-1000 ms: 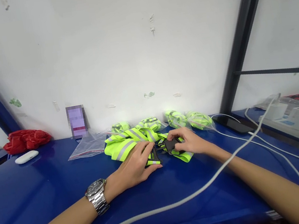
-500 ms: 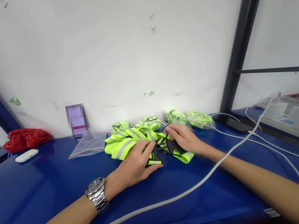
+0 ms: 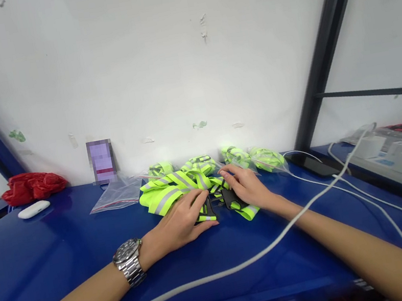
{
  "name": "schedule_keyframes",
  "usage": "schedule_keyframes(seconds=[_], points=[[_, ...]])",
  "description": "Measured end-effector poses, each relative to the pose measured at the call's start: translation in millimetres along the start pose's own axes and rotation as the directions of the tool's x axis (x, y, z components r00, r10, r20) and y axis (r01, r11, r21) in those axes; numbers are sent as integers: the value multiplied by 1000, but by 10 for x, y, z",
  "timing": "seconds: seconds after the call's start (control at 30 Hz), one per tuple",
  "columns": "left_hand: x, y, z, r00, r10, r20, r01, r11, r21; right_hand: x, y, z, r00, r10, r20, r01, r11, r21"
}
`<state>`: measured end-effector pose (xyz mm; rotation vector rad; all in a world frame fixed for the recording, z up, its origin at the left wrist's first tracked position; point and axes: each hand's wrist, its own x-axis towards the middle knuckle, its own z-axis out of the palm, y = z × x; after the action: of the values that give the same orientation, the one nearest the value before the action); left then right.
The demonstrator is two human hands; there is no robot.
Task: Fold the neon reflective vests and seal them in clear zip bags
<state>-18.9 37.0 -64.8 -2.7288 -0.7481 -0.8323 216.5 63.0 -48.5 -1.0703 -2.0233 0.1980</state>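
Note:
A bundle of fluorescent yellow-green webbing with grey reflective stripes [image 3: 165, 199] lies on the blue table, with black buckle pieces at its near end. My left hand [image 3: 185, 218], with a metal watch on its wrist, is closed over the left black buckle piece [image 3: 208, 210]. My right hand [image 3: 249, 187] grips the right black buckle piece [image 3: 230, 199], thumb and forefinger above it. A small gap with thin dark parts lies between the two pieces. A short end of webbing [image 3: 250, 212] hangs out below my right hand.
Bagged yellow-green bundles [image 3: 268, 158] line the wall. A clear zip bag [image 3: 117, 195], a propped blurred phone [image 3: 102, 160], a white case [image 3: 34, 209] and a red plastic bag [image 3: 34, 186] are left. A white cable [image 3: 193, 281] crosses in front, over my right forearm; a dark phone [image 3: 314, 165] lies right.
Both hands stay almost where they were on the buckle pieces. At my right fingertips, the thin black strip shows less than before. The whole view has shifted slightly.

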Motion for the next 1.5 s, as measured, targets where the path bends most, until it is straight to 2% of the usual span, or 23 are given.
schedule_keyframes(seconds=[0.17, 0.27, 0.43, 0.57, 0.77, 0.83, 0.93, 1.0, 1.03, 1.07, 1.1, 1.13, 1.2, 1.3, 1.4, 1.5], points=[[10, 26, -21, 999, 37, 31, -38, 998, 41, -10, -154, -30, 998, 65, 15, -65, 998, -23], [17, 48, -46, 999, 35, 41, -37, 999, 40, -21, -246, -37, 995, 93, 43, -95, 995, 31], [15, 63, -21, 997, 64, 47, -63, 998, -23, -39, -306, 5, 994, 49, 93, -62, 988, 138], [13, 103, 37, 994, 96, 43, -95, 995, -30, -51, -332, 41, 997, 6, 71, -21, 979, 204], [58, 181, 76, 991, 112, 72, -111, 993, -26, -40, -345, 34, 997, 6, 77, -23, 976, 217], [101, 203, 68, 995, 82, 62, -83, 996, 18, -11, -306, 16, 997, 42, 70, -56, 976, 208], [166, 278, 4, 993, 96, -72, -85, 987, 136, 55, -177, -11, 989, 145, -3, -141, 969, 201], [189, 381, -70, 962, 222, -160, -194, 965, 174, 106, -68, -22, 968, 242, -67, -223, 951, 214], [193, 448, -108, 943, 287, -171, -263, 953, 152, 130, -18, -25, 947, 308, -90, -279, 929, 245], [195, 520, -142, 931, 333, -153, -321, 942, 95, 152, 23, -27, 919, 381, -99, -339, 894, 292], [195, 592, -168, 938, 333, -102, -334, 943, 3, 173, 52, -28, 888, 449, -96, -393, 852, 345], [198, 656, -182, 960, 279, -23, -280, 955, -95, 191, 67, -29, 859, 505, -83, -437, 808, 394], [215, 742, -173, 988, 83, 132, -48, 967, -251, 218, 61, -37, 823, 567, -33, -492, 741, 458], [262, 735, -89, 961, -192, 197, 260, 868, -422, 239, -1, -73, 824, 565, 39, -513, 715, 476], [292, 641, -5, 880, -425, 213, 461, 654, -600, 240, -64, -131, 828, 549, 112, -521, 681, 515], [314, 564, 15, 752, -636, 172, 524, 419, -742, 222, -122, -168, 830, 537, 149, -524, 659, 539]])
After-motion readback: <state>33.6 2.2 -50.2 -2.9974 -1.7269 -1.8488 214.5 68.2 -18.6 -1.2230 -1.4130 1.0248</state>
